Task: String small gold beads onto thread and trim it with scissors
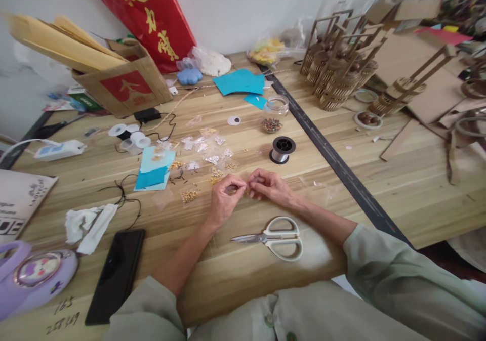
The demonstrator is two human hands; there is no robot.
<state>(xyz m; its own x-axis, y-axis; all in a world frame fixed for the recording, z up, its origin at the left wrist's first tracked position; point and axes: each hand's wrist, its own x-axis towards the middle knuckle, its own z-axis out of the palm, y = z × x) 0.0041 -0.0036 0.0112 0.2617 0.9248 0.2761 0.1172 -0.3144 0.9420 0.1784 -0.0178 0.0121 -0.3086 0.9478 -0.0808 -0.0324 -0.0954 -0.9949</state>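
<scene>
My left hand and my right hand meet fingertip to fingertip above the table. Both are closed in a pinch, with something too small to make out between them. Just beyond my right hand stands a spool of clear line with black flanges. White-handled scissors lie below my hands, blades pointing left. Little heaps of gold beads lie on clear plastic to the left of my left hand. Silvery pieces in small bags are spread farther back.
A glass jar sits behind the spool, near multicoloured beads. A black phone lies at front left. A black strip crosses the table on the right. Wooden lantern-like baskets stand at back right.
</scene>
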